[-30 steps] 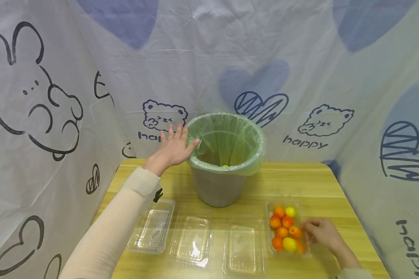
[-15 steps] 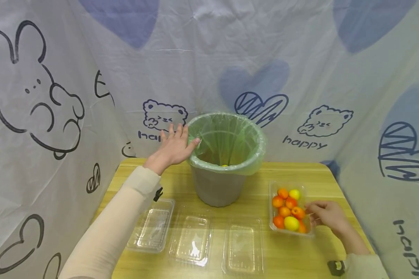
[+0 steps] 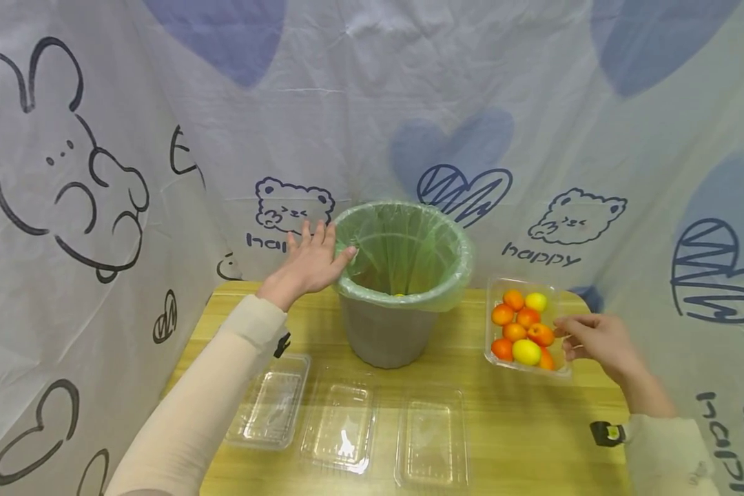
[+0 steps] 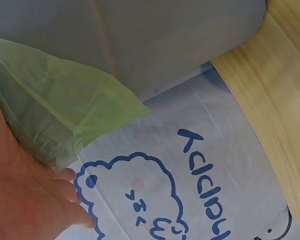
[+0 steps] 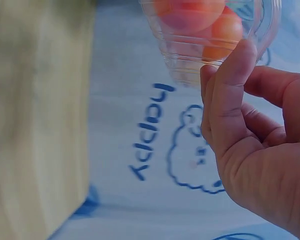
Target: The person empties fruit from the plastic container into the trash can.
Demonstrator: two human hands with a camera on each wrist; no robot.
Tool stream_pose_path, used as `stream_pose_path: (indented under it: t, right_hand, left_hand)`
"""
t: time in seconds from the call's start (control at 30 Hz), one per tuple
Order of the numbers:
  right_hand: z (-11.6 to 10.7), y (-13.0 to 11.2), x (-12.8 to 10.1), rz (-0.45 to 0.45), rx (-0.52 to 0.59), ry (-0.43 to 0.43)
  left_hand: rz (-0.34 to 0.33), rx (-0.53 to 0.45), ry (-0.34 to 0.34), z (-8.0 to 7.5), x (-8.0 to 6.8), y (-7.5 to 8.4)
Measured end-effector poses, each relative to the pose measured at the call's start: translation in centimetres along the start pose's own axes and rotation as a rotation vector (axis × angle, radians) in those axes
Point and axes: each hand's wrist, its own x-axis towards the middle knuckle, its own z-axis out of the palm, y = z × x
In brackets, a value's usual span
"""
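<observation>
My right hand (image 3: pixel 603 344) grips the right edge of a clear plastic container (image 3: pixel 494 348), lifted above the table. Several small orange and yellow fruits (image 3: pixel 514 332) lie inside it. The right wrist view has the thumb and fingers of that hand (image 5: pixel 265 135) pinching the container's rim (image 5: pixel 270 30) from the side. At the left of a grey bin (image 3: pixel 387 334), my left hand (image 3: pixel 306 265) rests with spread fingers against the rim, touching the green liner bag (image 3: pixel 446 296). Low in the bin a bit of something yellow (image 3: pixel 399 295) shows.
Three clear plastic containers stand in a row along the front: a left one (image 3: pixel 269 403), a middle one (image 3: pixel 339 420) and a right one (image 3: pixel 432 437). The wooden table (image 3: pixel 521 441) meets printed cloth walls (image 3: pixel 372 89) at the back and sides.
My right hand has raised the fruit container from the table and carried it up and away, toward the back right. The left hand stays at the bin's rim.
</observation>
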Motion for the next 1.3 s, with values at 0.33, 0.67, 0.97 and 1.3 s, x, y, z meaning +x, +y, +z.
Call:
stream_pose_path:
  t: [0.33, 0.67, 0.97, 1.3]
  right_hand:
    - [-1.9, -6.2, 1.3, -0.022, -0.072, 0.101]
    - [-1.8, -10.7, 2.7, -0.061, -0.082, 0.109]
    - [-0.6, -13.9, 3.9, -0.086, -0.053, 0.107]
    - [1.4, -16.7, 5.4, -0.104, 0.018, 0.087]
  left_hand:
    - [0.007, -0.01, -0.003, -0.1, 0.2, 0.1]
    - [-0.006, -0.023, -0.005, -0.1, 0.0, 0.2]
    - [-0.004, -0.033, -0.001, 0.0, 0.0, 0.1]
    - [0.0, -0.024, -0.002, -0.1, -0.1, 0.1]
